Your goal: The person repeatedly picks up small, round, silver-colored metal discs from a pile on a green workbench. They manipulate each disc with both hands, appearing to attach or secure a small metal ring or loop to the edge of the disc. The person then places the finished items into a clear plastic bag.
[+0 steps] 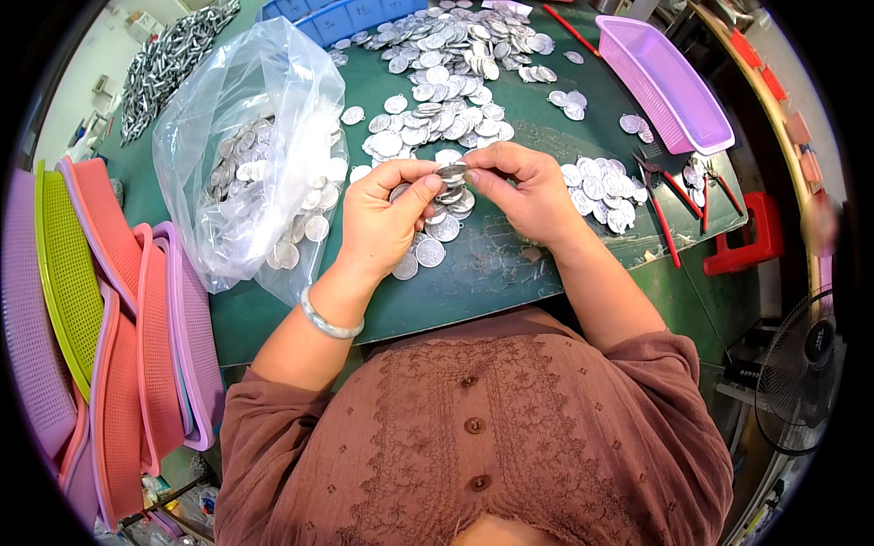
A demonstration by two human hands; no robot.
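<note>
My left hand (382, 218) is closed, thumb and forefinger pinching silver round medals (452, 170) seen nearly edge-on; how many it holds I cannot tell. Thumb and fingertips of my right hand (533, 196) pinch the same medals from the other side. Below them a small group of loose medals (443, 227), each with a little loop, lies on the green table. A larger heap (446, 123) spreads away beyond my hands. Another pile (605, 189) is to the right of my right hand. Left of my left hand stands an open clear plastic bag (300, 86) with more medals inside.
Red-handled pliers (663, 218) lie at the table's right, near a purple basket (669, 91). A blue tray (350, 18) sits at the back. Metal pieces (168, 68) are heaped far left; stacked coloured baskets (118, 400) stand at left. A red stool (751, 237) and fan (801, 373) are right.
</note>
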